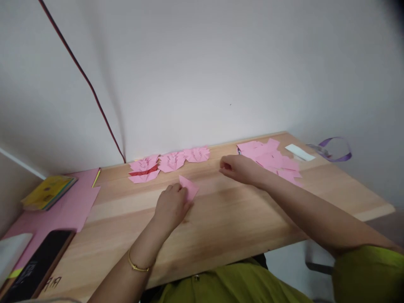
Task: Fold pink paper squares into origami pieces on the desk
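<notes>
My left hand (173,203) is closed on a small folded piece of pink paper (188,188) above the middle of the wooden table; a pointed corner of it sticks out past the fingers. Off to the right, my right hand (236,169) is in a loose curl, and nothing shows in its fingers. Beside that hand lies a loose heap of pink paper pieces (268,155). Behind my left hand, along the wall, stand several pleated pink paper shapes (170,161), the leftmost one crossed by a red strip (143,171).
The wooden table (227,219) meets a white wall. At left are a large pink sheet (69,206), a yellow pack (49,191) and a dark case (41,263). A white strip (299,152) and a purple ribbon loop (341,158) are at right. A dark red cable (91,86) hangs down the wall.
</notes>
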`<state>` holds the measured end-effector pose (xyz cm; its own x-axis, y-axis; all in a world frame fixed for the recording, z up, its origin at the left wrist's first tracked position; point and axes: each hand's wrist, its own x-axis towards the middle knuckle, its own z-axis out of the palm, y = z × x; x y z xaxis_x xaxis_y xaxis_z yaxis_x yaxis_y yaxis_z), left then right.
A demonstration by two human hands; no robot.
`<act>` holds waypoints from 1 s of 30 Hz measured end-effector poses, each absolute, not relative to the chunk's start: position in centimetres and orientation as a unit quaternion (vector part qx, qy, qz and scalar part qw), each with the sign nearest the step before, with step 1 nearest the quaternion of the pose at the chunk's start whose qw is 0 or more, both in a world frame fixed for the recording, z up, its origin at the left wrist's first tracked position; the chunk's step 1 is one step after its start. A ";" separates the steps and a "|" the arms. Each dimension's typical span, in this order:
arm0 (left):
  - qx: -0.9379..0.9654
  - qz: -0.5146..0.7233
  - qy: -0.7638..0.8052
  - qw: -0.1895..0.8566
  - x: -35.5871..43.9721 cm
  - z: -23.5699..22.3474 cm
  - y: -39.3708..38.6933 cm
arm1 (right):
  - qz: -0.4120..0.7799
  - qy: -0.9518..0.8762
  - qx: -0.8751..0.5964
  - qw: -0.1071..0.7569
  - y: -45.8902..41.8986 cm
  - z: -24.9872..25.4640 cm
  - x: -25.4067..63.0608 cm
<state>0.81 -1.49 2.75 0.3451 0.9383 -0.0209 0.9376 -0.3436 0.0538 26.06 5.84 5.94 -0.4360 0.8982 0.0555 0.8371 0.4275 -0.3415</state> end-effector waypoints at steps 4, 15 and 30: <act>0.822 0.075 0.563 0.039 0.3 1.5 -1.2 | 0.102 -0.786 -0.608 0.050 4.6 3.8 30.6; 0.811 0.136 0.567 0.051 0.0 0.2 -1.5 | -0.004 -0.747 -0.657 0.101 3.4 -0.8 32.9; 0.800 0.219 0.553 0.075 -0.5 -0.4 -1.2 | 0.100 -0.743 -0.637 0.180 1.0 0.3 32.0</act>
<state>-0.52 -1.21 -0.35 0.2923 0.9180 0.2679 0.8527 -0.3770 0.3617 32.03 1.04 0.28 -0.1240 0.9823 0.1402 0.9103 0.1688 -0.3780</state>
